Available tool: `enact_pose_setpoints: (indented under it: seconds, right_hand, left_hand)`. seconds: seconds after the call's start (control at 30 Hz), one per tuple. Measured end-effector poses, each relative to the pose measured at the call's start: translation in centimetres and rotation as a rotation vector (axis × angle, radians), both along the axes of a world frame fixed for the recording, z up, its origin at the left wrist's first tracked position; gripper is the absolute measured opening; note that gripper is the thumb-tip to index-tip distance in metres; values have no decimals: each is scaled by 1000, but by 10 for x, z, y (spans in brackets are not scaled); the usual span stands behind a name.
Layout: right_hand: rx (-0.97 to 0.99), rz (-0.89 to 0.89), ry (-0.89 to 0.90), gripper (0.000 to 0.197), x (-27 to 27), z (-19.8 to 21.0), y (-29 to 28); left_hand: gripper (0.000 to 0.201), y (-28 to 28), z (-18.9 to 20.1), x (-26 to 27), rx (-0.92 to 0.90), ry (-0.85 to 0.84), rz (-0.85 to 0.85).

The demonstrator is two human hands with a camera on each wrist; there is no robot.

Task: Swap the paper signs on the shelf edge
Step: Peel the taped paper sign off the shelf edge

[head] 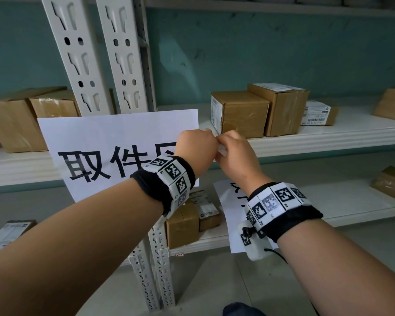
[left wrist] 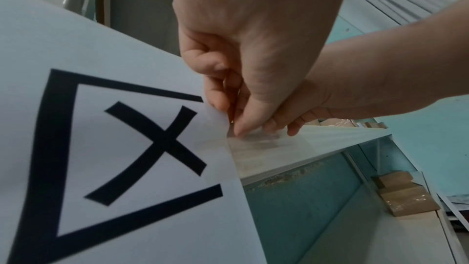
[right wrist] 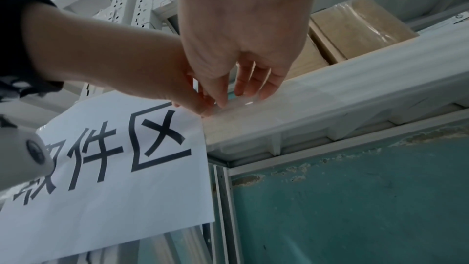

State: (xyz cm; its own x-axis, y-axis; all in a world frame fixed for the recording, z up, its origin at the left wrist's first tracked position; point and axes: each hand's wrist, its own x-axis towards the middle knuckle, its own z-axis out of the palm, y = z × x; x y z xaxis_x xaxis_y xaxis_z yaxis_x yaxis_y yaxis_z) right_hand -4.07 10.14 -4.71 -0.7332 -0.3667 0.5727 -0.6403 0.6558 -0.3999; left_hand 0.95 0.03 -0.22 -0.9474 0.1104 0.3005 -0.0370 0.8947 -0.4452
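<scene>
The sign [head: 114,137] is hung on the shelf edge [head: 328,142], left of both hands, with its right edge pinched by the curled fingers of the left hand [head: 195,148]. The clear tape [left wrist: 256,146] just beside that edge is pressed by the nearly straight fingertips of the right hand [head: 235,153]. A second sign [head: 225,197] is seen lower, near the right wrist.

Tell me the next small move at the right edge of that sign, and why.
Probably peel: the right hand draws the clear tape off the shelf edge while the left hand pinches the sign at its right edge. The strip bridges paper and shelf, and both hands' fingertips meet at its top. Whether it is coming off or going on is not certain.
</scene>
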Motion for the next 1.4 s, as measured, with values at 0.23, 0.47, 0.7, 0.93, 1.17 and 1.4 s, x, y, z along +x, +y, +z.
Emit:
enact_pose_setpoints:
  seconds: [0.23, 0.47, 0.7, 0.93, 1.17, 1.4]
  right_hand:
    - [-15, -5, 35, 15, -4, -7, -3]
    - [23, -17, 65, 15, -7, -7, -2]
    - [6, -44, 76, 13, -8, -7, -5]
    - [-18, -41, -3, 13, -12, -1, -5]
    - [-53, -26, -77, 11, -16, 0, -5]
    - [-80, -8, -92, 9, -18, -1, -4]
  left_hand:
    - [26, -5, -1, 2, 11, -3, -20]
    - [23, -12, -6, 0, 27, 18, -45]
    - [19, -15, -7, -1, 40, 34, -57]
    - [17, -23, -16, -6, 85, 112, -104]
    - [16, -32, -30, -9, 144, 197, -150]
    - [10, -33, -33, -12, 194, 201, -168]
